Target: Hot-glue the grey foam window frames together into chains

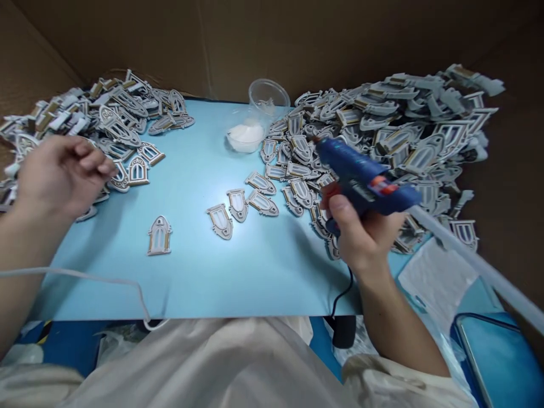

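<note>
On my feed, the right hand (361, 241) has its fingers clamped round a blue hot glue gun (361, 170), held over the right side of the light-blue board (187, 283). The left hand (59, 175), fingers slightly apart and empty, hovers beside arched window pieces (138, 171) on the board's left side.

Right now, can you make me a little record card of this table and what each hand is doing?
Left hand: empty, in the air beside some window pieces
Right hand: gripping a blue glue gun
Glue stick: long, pale, poking out the back of the gun
Heaps: one of window pieces on each side
Tabletop: light blue
Clear tub: white stuff inside
</note>
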A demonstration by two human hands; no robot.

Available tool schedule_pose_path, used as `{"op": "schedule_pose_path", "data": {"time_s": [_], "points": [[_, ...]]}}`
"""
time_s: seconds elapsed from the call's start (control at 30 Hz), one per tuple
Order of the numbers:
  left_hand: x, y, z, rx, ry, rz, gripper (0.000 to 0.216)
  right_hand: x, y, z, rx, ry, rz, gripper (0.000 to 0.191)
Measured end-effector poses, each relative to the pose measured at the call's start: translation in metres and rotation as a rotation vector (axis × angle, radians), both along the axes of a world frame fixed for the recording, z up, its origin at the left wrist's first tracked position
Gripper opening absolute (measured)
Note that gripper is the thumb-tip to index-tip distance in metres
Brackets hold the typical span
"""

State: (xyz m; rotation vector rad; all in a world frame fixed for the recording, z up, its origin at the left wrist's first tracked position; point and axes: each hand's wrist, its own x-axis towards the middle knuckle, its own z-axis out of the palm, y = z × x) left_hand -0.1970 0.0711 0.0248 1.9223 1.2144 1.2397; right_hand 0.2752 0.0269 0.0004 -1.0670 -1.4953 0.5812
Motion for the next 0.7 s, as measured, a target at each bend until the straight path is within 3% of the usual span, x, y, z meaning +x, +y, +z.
{"op": "schedule_pose_path", "data": {"time_s": [0.1, 0.17, 0.27, 0.33, 0.4, 0.5, 0.7], "points": [[0.024, -0.013, -0.013, 0.030, -0.215, -0.082, 0.049, -0.006, -0.007, -0.006, -0.095, -0.086, 0.101, 0.036], [0.038, -0.027, -0.017, 0.065, -0.202, -0.144, 0.047, -0.010, -0.010, -0.009, -0.176, -0.079, 0.170, 0.040], [0.065, -0.055, -0.017, 0.117, 0.017, -0.284, 0.034, -0.017, -0.013, -0.014, -0.320, 0.001, 0.245, 0.047], [0.088, -0.071, -0.017, 0.333, 0.427, -0.423, 0.028, -0.024, -0.016, -0.016, -0.386, 0.063, 0.285, 0.050], [0.111, -0.082, -0.019, 0.572, 0.640, -0.546, 0.031, -0.033, -0.020, -0.017, -0.412, 0.131, 0.312, 0.050], [0.138, -0.087, -0.027, 0.765, 0.698, -0.639, 0.034, -0.047, -0.028, -0.018, -0.445, 0.245, 0.353, 0.046], [0.162, -0.084, -0.030, 0.800, 0.680, -0.706, 0.037, -0.058, -0.047, -0.016, -0.525, 0.196, 0.462, 0.035]]}}
